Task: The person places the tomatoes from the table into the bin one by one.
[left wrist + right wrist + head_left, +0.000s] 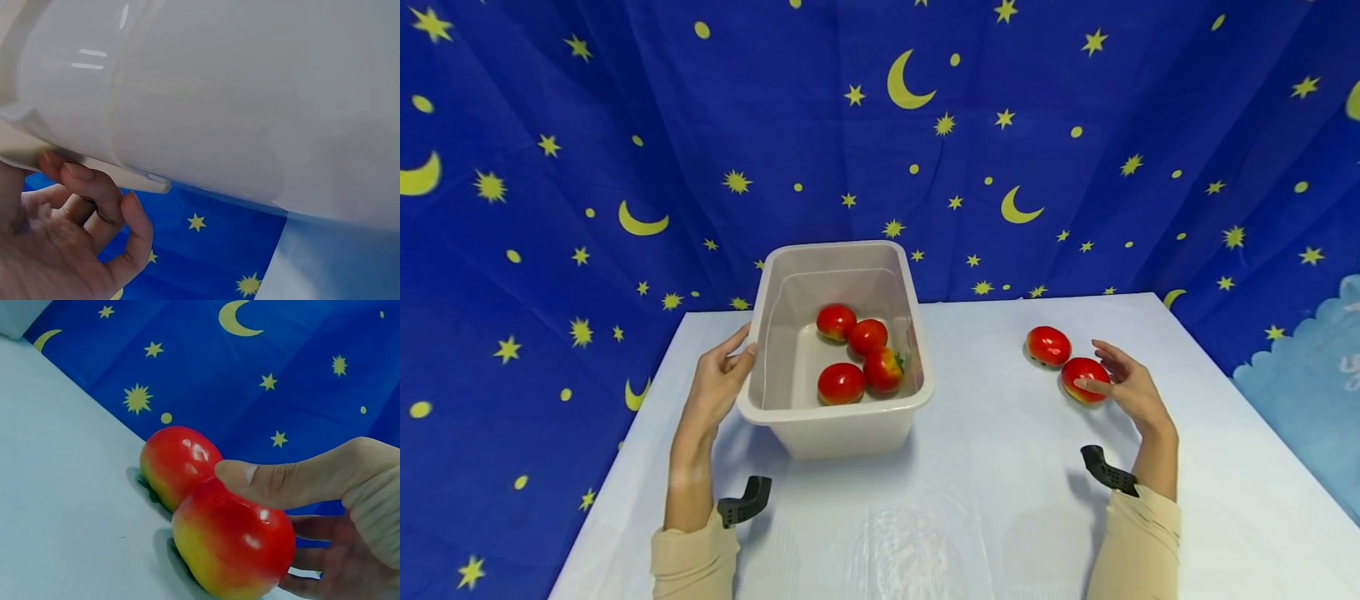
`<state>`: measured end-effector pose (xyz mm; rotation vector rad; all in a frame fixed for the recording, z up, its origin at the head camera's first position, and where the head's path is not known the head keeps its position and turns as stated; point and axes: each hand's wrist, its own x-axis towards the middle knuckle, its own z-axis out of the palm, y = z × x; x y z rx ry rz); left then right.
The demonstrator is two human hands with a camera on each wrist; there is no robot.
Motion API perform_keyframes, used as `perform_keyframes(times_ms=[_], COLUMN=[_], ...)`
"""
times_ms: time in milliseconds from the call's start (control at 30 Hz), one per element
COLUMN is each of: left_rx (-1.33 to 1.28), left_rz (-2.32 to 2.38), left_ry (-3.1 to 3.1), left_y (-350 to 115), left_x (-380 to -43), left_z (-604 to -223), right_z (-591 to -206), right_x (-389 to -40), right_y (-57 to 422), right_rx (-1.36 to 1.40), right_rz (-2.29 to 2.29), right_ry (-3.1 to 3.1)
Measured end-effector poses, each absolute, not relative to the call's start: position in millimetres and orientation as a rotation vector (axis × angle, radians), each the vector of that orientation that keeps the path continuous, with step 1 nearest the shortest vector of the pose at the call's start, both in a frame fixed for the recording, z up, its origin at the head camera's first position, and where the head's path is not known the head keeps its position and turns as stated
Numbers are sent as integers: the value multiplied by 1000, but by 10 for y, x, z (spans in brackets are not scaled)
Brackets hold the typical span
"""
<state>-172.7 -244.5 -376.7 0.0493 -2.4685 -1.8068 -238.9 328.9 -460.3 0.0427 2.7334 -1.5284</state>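
L hand (715, 383): we grip bin (850, 435) at L rim | R hand (1138, 396): we grip nearer tom. (231, 544) on tbl (985, 500), 2nd tom. (1048, 344) just beside | 4 toms. (841, 384) in bin

A deep-blue curtain (820, 50) spans the back and both sides, hanging in soft vertical folds. Its print scatters yellow crescent moons (904, 95), pointed stars (944, 125), spiky bursts (737, 182) and small oval dots (702, 30). At the far right, a light-blue, scalloped cloud-like patch (1300, 400) carries paler markings, too cut off to make out. The white tabletop (977, 467) reaches back to the curtain, faintly creased, with a glossy glare near its front.
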Motion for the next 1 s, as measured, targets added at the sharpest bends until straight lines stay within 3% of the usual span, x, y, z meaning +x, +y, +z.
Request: perform_keyframes(times_ms=[1000], left_rx=[53], left_rz=[-1820], left_ry=[-2453], left_y=[-2446], left_x=[-1730], left_z=[-3775], right_z=[-4713], right_x=[-2426], right_y=[3295], right_rx=[3], right_rz=[-1426], right_ry=[2663])
